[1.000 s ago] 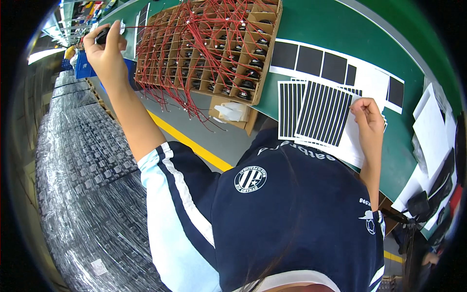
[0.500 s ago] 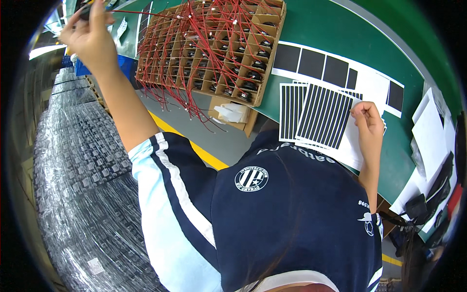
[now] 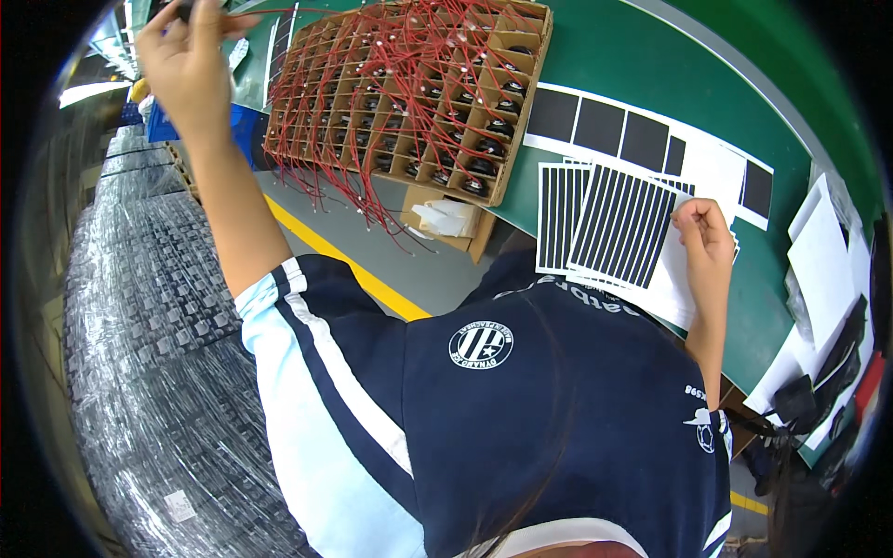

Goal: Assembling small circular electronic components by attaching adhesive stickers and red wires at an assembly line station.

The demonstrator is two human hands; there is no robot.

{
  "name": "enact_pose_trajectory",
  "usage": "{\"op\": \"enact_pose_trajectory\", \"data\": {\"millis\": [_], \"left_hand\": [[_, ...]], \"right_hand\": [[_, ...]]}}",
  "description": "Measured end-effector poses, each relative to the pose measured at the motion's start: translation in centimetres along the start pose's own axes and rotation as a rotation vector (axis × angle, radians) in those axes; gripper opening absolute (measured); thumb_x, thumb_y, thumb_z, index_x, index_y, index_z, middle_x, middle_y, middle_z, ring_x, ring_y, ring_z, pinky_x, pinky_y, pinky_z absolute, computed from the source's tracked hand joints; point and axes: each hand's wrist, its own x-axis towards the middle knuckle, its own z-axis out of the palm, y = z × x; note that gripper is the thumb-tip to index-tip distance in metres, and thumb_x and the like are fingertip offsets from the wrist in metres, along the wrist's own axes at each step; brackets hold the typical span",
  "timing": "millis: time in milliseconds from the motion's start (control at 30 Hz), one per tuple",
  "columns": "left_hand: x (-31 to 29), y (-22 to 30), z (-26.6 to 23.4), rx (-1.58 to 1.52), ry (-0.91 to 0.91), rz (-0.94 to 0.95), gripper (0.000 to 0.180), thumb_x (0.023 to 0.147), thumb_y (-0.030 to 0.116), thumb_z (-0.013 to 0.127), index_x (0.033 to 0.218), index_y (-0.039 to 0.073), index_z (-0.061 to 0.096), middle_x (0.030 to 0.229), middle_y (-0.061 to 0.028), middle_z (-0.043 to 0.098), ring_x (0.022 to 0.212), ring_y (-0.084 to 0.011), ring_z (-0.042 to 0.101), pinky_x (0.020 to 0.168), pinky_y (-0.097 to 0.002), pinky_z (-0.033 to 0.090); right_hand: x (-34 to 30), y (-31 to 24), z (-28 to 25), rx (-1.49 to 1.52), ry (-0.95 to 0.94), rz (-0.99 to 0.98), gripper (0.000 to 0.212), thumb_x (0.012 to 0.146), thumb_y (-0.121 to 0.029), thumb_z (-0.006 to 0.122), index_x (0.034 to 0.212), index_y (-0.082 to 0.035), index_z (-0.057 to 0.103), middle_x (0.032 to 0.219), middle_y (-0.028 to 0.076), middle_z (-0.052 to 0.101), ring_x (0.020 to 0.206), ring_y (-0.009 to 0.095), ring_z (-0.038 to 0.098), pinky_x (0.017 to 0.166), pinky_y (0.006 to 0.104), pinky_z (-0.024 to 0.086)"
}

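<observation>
My left hand [image 3: 191,79] is raised at the upper left, its fingers closed round a small black part [image 3: 185,11] at the picture's rim. A red wire runs from that part toward a cardboard tray [image 3: 523,130], divided into cells. Round black parts [image 3: 481,166] sit in the cells, with tangled red wires [image 3: 409,74] over them. At the right, my right hand [image 3: 707,240] has its thumb and fingers pinched at the right edge of a white sheet with black strips [image 3: 621,223]. Another striped sheet [image 3: 558,219] lies partly under it.
White sheets with black squares [image 3: 597,123] lie on the green table [image 3: 688,65]. Below the tray stands an open carton [image 3: 479,232] with white paper in it. Plastic-wrapped stacks [image 3: 167,325] fill the left side. Papers and black items [image 3: 795,400] crowd the right edge.
My left hand has shifted slightly right with the black part, and the red wire now droops less visibly across the tray. My right hand stays at the striped sheet.
</observation>
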Motion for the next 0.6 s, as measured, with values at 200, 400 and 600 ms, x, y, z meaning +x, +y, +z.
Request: {"op": "enact_pose_trajectory", "data": {"millis": [200,400,600], "left_hand": [[1.7,-1.6,-3.1,-1.19,0.009,-0.521,0.029,0.086,0.02,0.043,0.094,-0.008,0.041,0.068,-0.0075,0.043,0.049,-0.0161,0.046,0.053,-0.0295,0.041],[-1.6,-1.2,-2.6,-1.759,-0.418,-0.645,0.042,0.087,0.014,0.042,0.117,-0.011,0.027,0.072,-0.0088,0.041,0.03,-0.0046,0.036,0.028,-0.0167,0.026],[-11.8,9.3,8.8,-1.421,-1.029,-1.033,0.033,0.08,0.009,0.053,0.11,-0.001,0.043,0.056,-0.0005,0.043,0.03,-0.0016,0.031,0.027,-0.0175,0.023]], "right_hand": [[-0.2,-0.1,-0.4,0.009,-0.005,0.002,0.003,0.082,-0.004,0.05,0.082,-0.001,0.05,0.071,-0.002,0.049,0.065,0.003,0.043,0.059,0.0154,0.034],[-0.2,-0.5,0.1,0.124,0.022,-0.038,0.004,0.08,-0.001,0.051,0.084,0.0,0.049,0.078,0.001,0.051,0.07,0.005,0.048,0.066,0.0177,0.038],[0.5,-1.6,-0.5,-0.694,0.18,-0.395,0.028,0.07,-0.004,0.059,0.097,-0.003,0.057,0.1,0.01,0.053,0.09,0.026,0.049,0.078,0.0332,0.039]]}}
